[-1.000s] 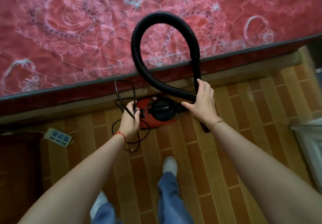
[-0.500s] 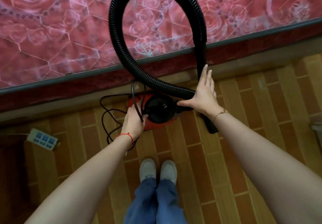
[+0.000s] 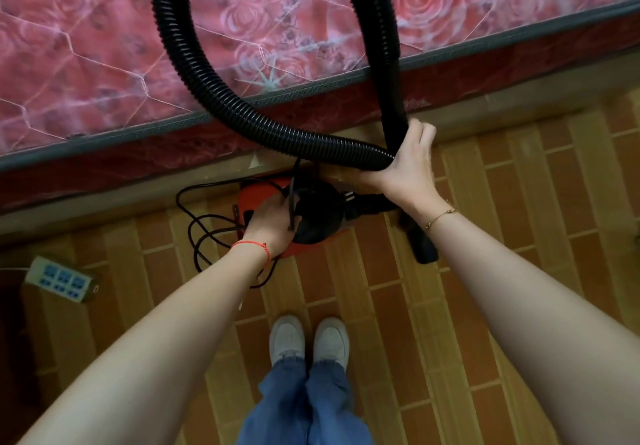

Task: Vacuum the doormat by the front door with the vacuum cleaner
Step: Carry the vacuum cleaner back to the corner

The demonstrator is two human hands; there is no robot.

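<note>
A small red and black vacuum cleaner [image 3: 315,217] sits on the brick-pattern floor against the bed's base. Its black ribbed hose [image 3: 180,53] loops up over the mattress and comes back down. My right hand [image 3: 407,167] is closed around the hose where the loop crosses itself, and the black nozzle [image 3: 420,245] hangs below my wrist. My left hand [image 3: 272,219] rests on the vacuum's body, gripping a black strap or cord at its top. The vacuum's black power cord [image 3: 204,233] lies tangled on the floor to the left. No doormat is in view.
A bed with a red rose-patterned mattress [image 3: 86,63] fills the top of the view. A white power strip [image 3: 59,278] lies on the floor at the left. My white shoes [image 3: 308,340] stand just behind the vacuum.
The hose loop has risen and now runs out of the top of the view. My right hand went from flat against the hose to closed around it. My left hand moved onto the vacuum's top.
</note>
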